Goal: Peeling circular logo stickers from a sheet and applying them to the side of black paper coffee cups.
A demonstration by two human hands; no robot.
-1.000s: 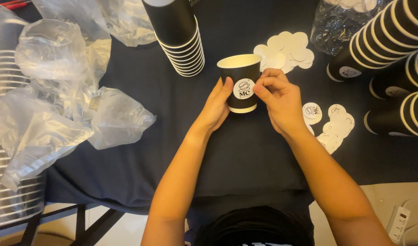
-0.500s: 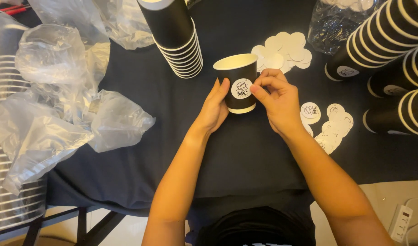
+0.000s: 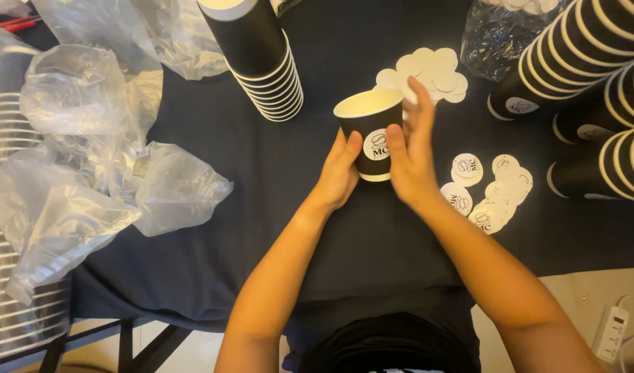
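Black paper cup [image 3: 369, 131] with a cream inside stands upright just above the middle of the frame, on a table covered by a dark cloth [image 3: 213, 228]. A round white sticker [image 3: 378, 145] sits on the side of the cup facing the person. Crumpled clear plastic bags [image 3: 89, 159] fill the left side of the frame. A stack of black cups [image 3: 258, 52] lies at top centre, and more stacks of black cups [image 3: 593, 62] lie along the right edge. Loose white round stickers [image 3: 493, 193] are scattered right of centre, with blank white discs [image 3: 431, 69] behind the cup. At the lower right, pale floor shows with a white power strip [image 3: 610, 331].

The left hand [image 3: 341, 173] wraps the cup's left side, fingers curled round it and the thumb resting just beside the sticker. The right hand [image 3: 410, 155] has its fingers straight and spread, raised along the cup's right side; its thumb touches the wall by the sticker, but it does not clasp the cup.
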